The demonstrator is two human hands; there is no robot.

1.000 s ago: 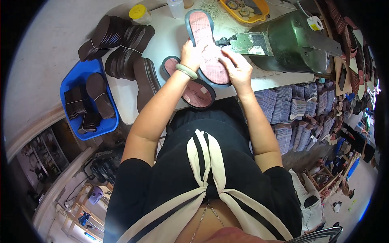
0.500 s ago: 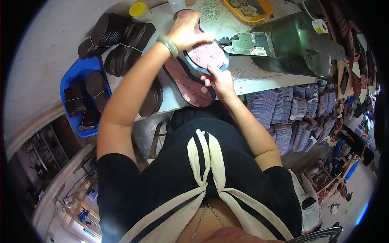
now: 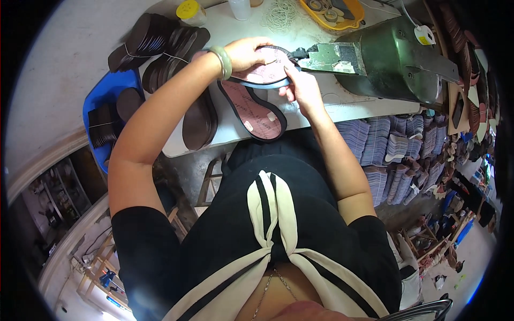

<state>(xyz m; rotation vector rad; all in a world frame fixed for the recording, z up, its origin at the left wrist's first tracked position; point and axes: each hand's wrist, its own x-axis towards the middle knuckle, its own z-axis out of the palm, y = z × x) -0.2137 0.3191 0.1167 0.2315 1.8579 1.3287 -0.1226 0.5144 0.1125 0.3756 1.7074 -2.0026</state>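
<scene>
A pink insole [image 3: 261, 75] with a black binding and a light blue edge lies at the tip of the green sewing machine's [image 3: 334, 58] arm. My left hand [image 3: 243, 54], with a jade-like bangle at the wrist, grips its far left side, fingers over the top. My right hand [image 3: 304, 88] pinches the near right edge, thumb on top and fingers curled below. Where the insole meets the machine is small and partly hidden. Just nearer to me, a second pink insole [image 3: 261, 116] with black edging rests on the table [image 3: 342, 104].
Stacks of dark brown soles [image 3: 199, 125] stand on the left, some tied with string. A blue bin [image 3: 99, 101] holds more. At the back are a yellow-lidded jar [image 3: 191, 12], a plastic cup [image 3: 239, 9], pale cord [image 3: 281, 15] and a yellow tray [image 3: 353, 24]. Striped bundles [image 3: 375, 142] fill the right.
The held insole has turned so that its length runs more across the table. My left hand and elbow have swung left and nearer; my right hand has shifted slightly right and up.
</scene>
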